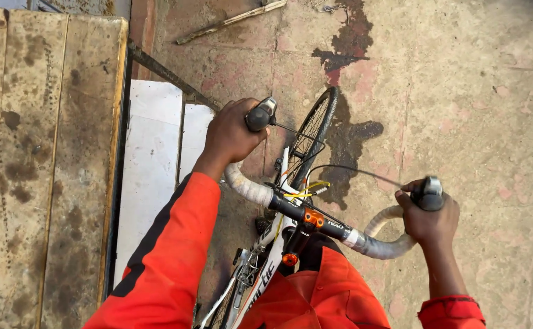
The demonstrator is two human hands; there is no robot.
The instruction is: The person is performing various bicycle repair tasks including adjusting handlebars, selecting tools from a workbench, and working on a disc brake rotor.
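White-framed road bicycle (260,274) stood on stained paving beside a worn wooden bench (41,170). Left hand (233,134) and right hand (428,216) were each closed round a hood of its grey-taped drop handlebar (315,220): probably light, stiff, best steered there.

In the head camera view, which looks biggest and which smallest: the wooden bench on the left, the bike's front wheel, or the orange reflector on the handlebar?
1. Wooden bench: fills the left side.
2. Front wheel: seen nearly edge-on and farther from the camera, so it may look smaller than it is.
3. Orange reflector: clearly the smallest.
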